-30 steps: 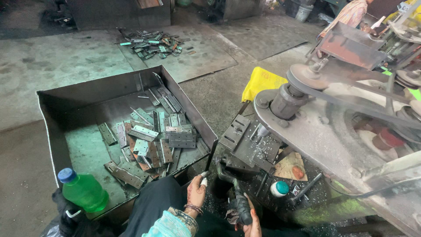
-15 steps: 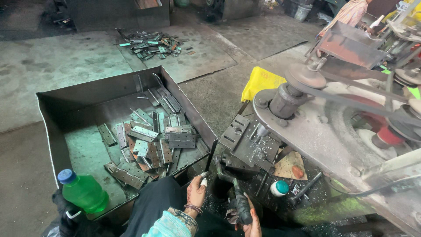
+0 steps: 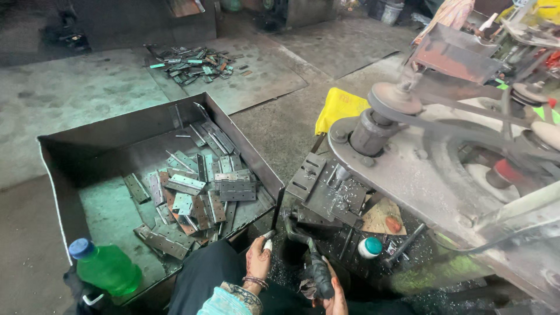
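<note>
My left hand (image 3: 257, 261) is low in the view beside my dark-clothed knee, its fingers pinched on a small white-tipped piece (image 3: 269, 241) near the metal tray's corner. My right hand (image 3: 333, 299) grips the dark wrapped handle (image 3: 319, 276) of a bent lever that rises toward the press bed (image 3: 324, 192). The open grey metal tray (image 3: 87, 146) on my left holds several flat metal hinge plates (image 3: 198, 189).
A large belt-driven press machine (image 3: 420, 175) with a spinning flywheel fills the right side. A green bottle with a blue cap (image 3: 104, 267) stands at bottom left. A small teal-and-white container (image 3: 369, 247) sits by the press. A yellow cloth (image 3: 341, 106) and a far pile of metal pieces (image 3: 192, 63) lie on the floor.
Both hands stay in nearly the same place; the machine's belt and flywheel keep turning.
</note>
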